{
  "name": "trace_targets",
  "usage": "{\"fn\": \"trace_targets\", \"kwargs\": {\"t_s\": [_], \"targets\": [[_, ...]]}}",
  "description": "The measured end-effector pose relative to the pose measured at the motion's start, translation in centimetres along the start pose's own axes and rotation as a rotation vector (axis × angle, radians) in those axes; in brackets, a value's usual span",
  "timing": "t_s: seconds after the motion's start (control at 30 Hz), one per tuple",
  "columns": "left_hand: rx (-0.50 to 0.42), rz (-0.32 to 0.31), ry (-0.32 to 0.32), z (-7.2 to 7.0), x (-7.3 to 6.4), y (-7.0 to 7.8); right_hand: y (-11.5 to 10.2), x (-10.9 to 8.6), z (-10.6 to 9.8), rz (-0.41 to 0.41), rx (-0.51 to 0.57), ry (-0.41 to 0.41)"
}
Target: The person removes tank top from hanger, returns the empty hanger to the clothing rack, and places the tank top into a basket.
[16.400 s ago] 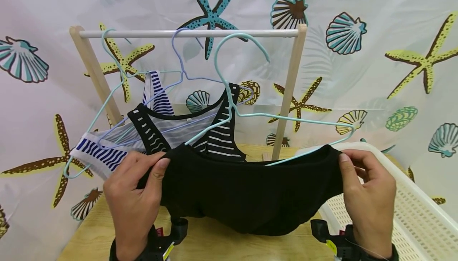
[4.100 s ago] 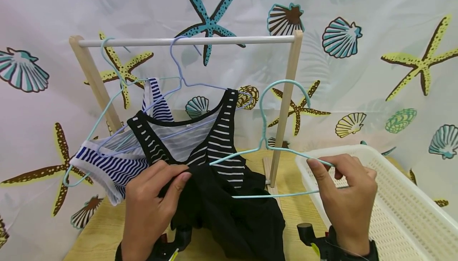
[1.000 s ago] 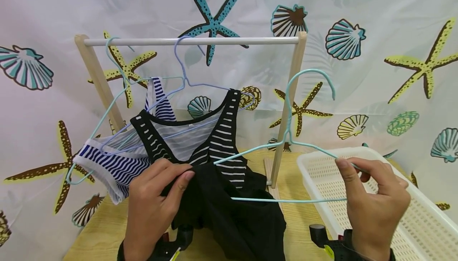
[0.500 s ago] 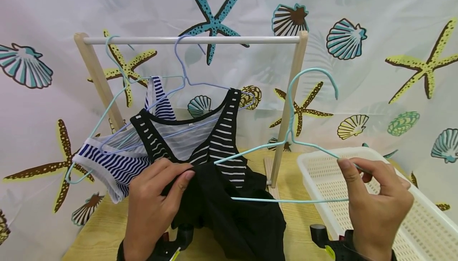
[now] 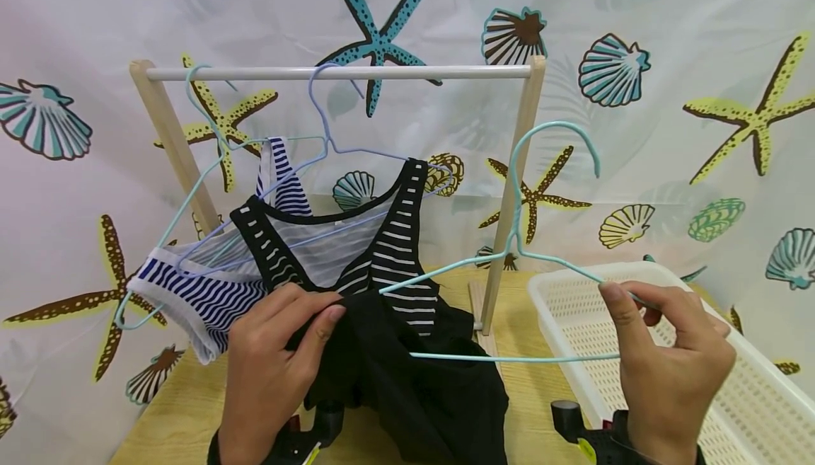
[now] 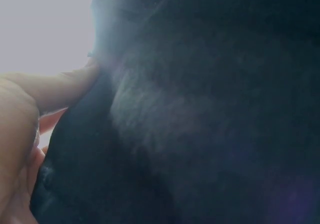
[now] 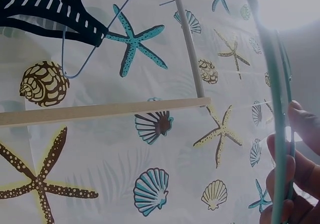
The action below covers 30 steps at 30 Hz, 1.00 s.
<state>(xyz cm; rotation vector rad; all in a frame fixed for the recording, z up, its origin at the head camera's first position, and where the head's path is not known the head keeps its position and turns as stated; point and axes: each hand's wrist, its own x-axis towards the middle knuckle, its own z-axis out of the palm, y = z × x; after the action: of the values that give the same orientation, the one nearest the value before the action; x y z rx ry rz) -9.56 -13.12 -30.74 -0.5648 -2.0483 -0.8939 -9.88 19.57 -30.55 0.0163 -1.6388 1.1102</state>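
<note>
- Thumb and fingers of the left hand [image 5: 274, 366] pinch the upper edge of a soft, plain black fabric garment [image 5: 433, 394].
- Thumb and fingers of the right hand [image 5: 675, 366] pinch the sloping right arm of a thin pale turquoise hanger [image 5: 509, 359], whose right end they hide.
- The black garment hangs between the hands over the middle of the tabletop [image 5: 159, 415], its bottom cut off by the view. It is limp and bunched, with deep folds. In the left wrist view it fills most of the picture, dark and blurred.
- The hanger's left arm and lower bar run into the garment's opening, so its left end is out of sight; the right half is bare. Its hook stands up free, crossing in front of the rack's right post.
- Close behind the garment, a black-and-white striped sleeveless top [image 5: 397, 238] hangs on a lavender wire hanger [image 5: 327, 138]; the garment and left hand cover part of it.
- Left of that, blue-and-white striped cloth [image 5: 223, 302] with white edging hangs on a second turquoise hanger [image 5: 189, 198].
- Both hook over the pale rod of a light wooden rack [image 5: 414, 73] toward the tabletop's far edge.
- A white perforated plastic basket [image 5: 573, 302] lies along the tabletop's right edge, partly behind the right hand.
- A white sheet printed with starfish and shells [image 5: 668, 146] backs everything.
</note>
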Motion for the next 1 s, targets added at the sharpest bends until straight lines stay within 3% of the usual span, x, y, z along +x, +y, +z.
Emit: {"fn": "trace_targets", "kwargs": {"t_s": [0.53, 1.0], "targets": [[-0.012, 0.041, 0.048, 0.28, 0.12, -0.10, 0.18, -0.14, 0.05, 0.009, 0.004, -0.017], [0.020, 0.004, 0.033, 0.31, 0.08, -0.07, 0.10, -0.24, 0.28, -0.011, 0.011, -0.021]]}}
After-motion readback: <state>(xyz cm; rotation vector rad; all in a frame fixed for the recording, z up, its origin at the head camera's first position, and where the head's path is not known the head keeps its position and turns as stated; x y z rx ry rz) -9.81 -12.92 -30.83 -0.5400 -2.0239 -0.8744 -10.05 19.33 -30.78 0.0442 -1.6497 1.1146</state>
